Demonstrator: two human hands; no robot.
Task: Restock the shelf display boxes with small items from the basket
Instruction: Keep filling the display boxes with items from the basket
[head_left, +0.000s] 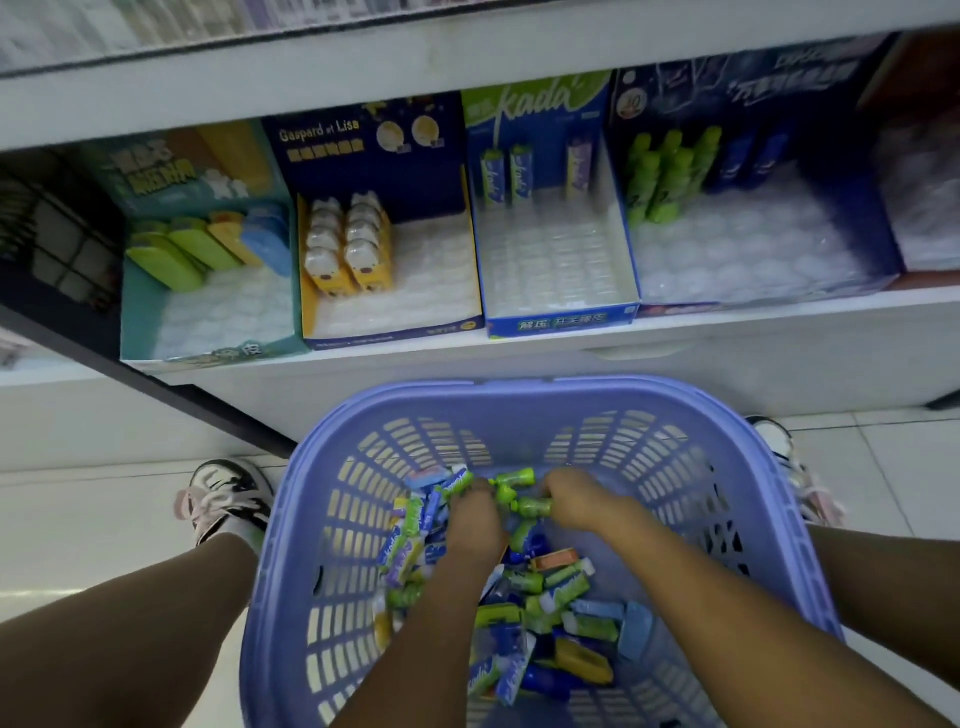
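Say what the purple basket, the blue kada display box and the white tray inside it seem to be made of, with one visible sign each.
Purple basket: moulded plastic, slightly glossy; slotted walls and a rounded rim.
Blue kada display box: printed cardboard, likely; thin flat walls, printed faces.
White tray: probably thin formed plastic; translucent sheen and a grid of pockets.
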